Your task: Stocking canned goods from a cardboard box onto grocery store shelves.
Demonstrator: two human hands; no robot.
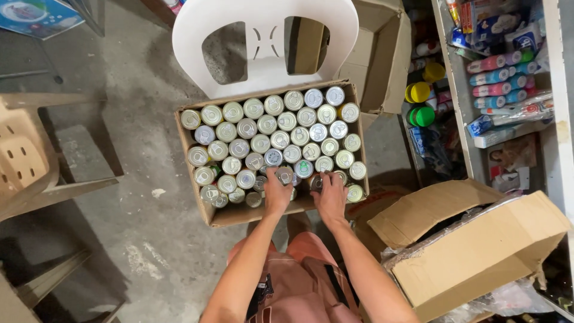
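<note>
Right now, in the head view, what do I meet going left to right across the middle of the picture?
Beige plastic chair → bare concrete floor → open cardboard box of cans → left hand on the cans → right hand beside it → yellow and green caps → stocked shelf unit.

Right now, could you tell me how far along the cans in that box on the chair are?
Most of the cardboard box already holds upright cans in packed rows. The left hand and right hand each grip a can at the near edge. There the rows look looser, some cans tilted. A second box stands open nearby.
</note>
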